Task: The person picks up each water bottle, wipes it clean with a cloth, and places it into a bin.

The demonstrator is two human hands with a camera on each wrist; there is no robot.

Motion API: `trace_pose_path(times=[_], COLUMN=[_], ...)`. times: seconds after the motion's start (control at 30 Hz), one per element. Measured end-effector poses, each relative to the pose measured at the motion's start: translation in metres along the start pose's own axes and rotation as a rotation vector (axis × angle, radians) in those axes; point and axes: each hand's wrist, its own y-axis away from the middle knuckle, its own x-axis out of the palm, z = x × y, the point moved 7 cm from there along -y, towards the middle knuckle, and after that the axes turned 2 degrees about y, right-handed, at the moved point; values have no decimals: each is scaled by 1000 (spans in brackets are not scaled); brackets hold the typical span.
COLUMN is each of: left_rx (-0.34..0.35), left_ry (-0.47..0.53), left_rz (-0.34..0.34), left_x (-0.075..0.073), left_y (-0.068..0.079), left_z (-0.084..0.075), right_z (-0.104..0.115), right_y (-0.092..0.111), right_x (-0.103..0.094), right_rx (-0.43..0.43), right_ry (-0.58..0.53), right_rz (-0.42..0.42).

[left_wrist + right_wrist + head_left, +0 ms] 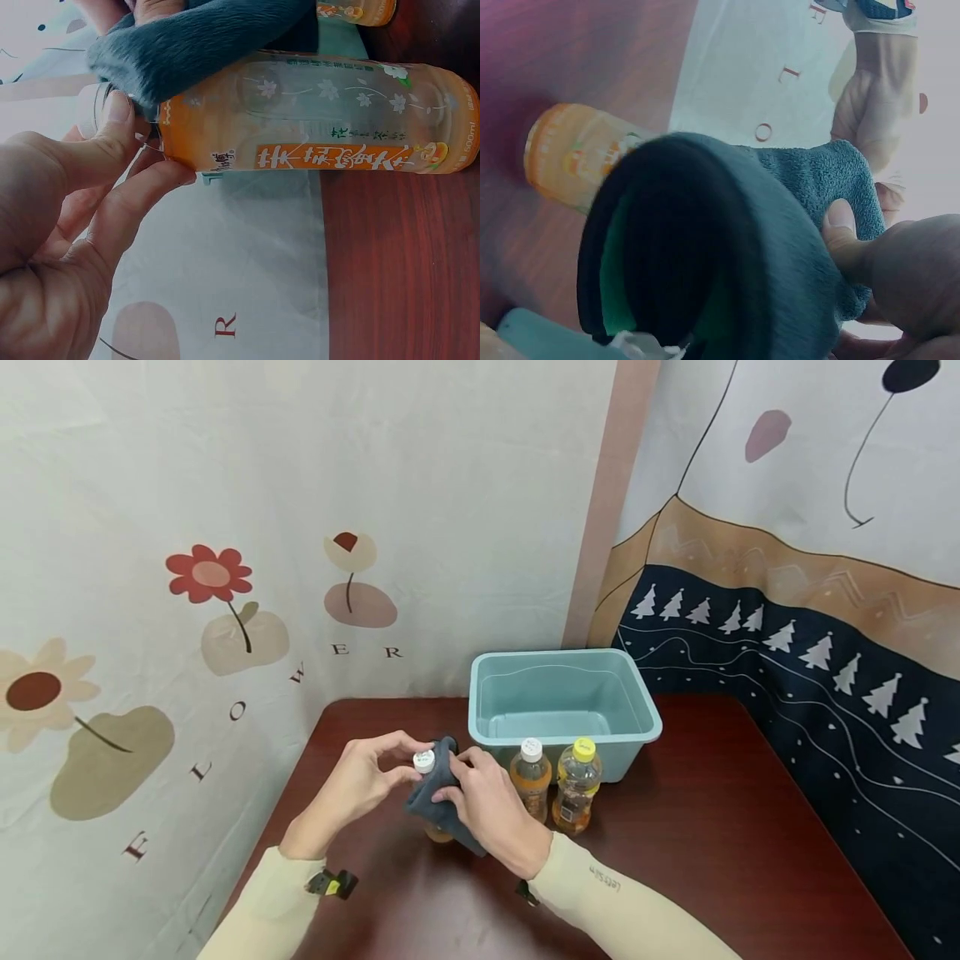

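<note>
An orange-labelled drink bottle with a white cap stands upright on the table. My left hand pinches it at the cap and neck between thumb and fingers. A dark blue-grey cloth drapes over the bottle's upper side, hiding much of it in the head view. My right hand grips this cloth, thumb on its near face, and holds it against the bottle. In the right wrist view the cloth bulges in a loop, and the bottle's lower end shows beyond it.
Right of my right hand stand a white-capped bottle and a yellow-capped bottle, close together. Behind them is a light blue plastic bin. The dark red table meets a printed curtain at the back.
</note>
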Motion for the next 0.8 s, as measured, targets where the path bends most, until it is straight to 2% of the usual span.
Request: trace_pose_path(times=[0.07,0.2,0.27,0.43,0.57,0.8], left_rx=[-10,-20,-23,-40,-43,-51], left_ry=[-3,-17,-26,-24,-24,-18], left_rz=[4,7,7,22,32,53], left_x=[0,-1,-2,-1,0,2], left_y=[0,1,1,1,1,2], left_z=[-1,-2,-2,-1,-1,-1], right_z=[-3,-21,-27,-31,-39,-52], right_y=[3,11,14,20,26,36], right_x=[3,25,34,49,68,89], right_rx=[-6,-31,-17,52,94,141], right_ry=[1,28,23,2,43,76], right_rz=[5,6,24,118,205,275])
